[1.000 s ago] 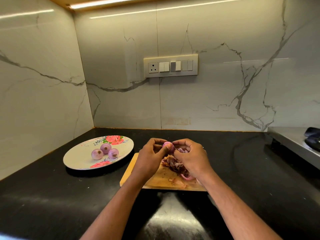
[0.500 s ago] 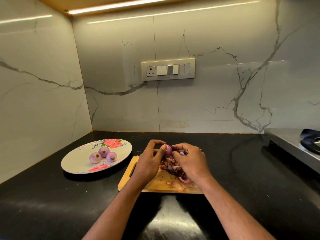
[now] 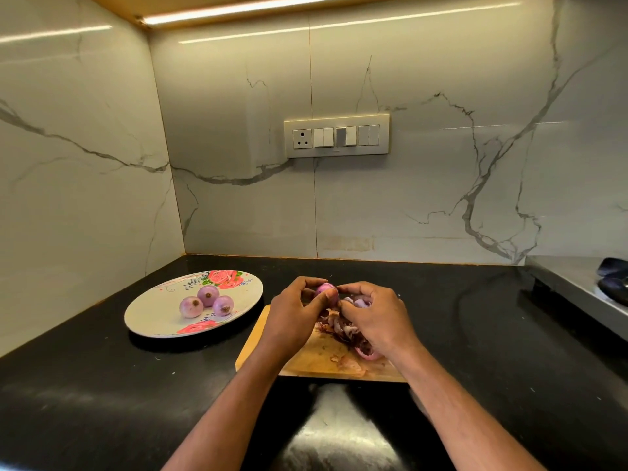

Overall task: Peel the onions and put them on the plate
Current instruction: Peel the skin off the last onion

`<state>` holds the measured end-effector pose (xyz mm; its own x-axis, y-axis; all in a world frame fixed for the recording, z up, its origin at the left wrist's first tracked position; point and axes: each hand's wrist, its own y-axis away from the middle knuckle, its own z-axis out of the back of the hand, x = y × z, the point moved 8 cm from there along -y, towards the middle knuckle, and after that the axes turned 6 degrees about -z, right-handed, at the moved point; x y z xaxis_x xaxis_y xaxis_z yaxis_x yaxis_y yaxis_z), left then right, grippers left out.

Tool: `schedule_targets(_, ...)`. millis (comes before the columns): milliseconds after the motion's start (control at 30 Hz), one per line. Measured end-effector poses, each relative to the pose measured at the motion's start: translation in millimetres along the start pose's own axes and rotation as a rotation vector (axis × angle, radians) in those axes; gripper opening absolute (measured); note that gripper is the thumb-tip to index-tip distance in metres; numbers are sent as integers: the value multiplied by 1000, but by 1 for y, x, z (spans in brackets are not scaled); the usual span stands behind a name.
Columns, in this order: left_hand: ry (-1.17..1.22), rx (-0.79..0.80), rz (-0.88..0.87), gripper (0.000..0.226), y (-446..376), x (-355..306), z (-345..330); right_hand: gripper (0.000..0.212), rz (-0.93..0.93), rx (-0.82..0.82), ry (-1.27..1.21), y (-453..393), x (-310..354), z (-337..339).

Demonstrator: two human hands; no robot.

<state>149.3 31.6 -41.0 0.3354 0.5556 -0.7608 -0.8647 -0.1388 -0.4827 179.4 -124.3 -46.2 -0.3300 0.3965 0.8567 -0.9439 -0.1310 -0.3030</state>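
Presently, left hand (image 3: 295, 312) and right hand (image 3: 375, 317) both grip one onion (image 3: 324, 289) w/ curled fingers, held above the cutting board (image 3: 306, 360). Loose skins (image 3: 339, 329) lie on board. Three peeled onions (image 3: 206, 302) sit on the flowered plate (image 3: 149, 317), left of board, on black bench (image 3: 102, 402).

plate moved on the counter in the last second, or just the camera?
No. The plate sits the same way beside the cutting board and the wall corner; only the head camera shifted.
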Motion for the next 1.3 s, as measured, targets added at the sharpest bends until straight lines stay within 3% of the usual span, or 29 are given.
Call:
schedule_targets(300,-48,28,-37,37,1,-5,-7,22,-65,27,-101,1,-5,-5)
schedule_targets(700,20,120,-3,28,4,-3,-15,13,8,-75,33,2,-3,9)
schedule_targets(967,61,137,76,36,3,9,-13,19,44,-41,145,0,3,1)
schedule_targets(1200,38,44,20,33,-2,5,-3,18,75,-73,96,-1,9,6)
schedule_targets(1300,32,46,15,28,-1,5,-3,23,45,23,79,-2,5,0)
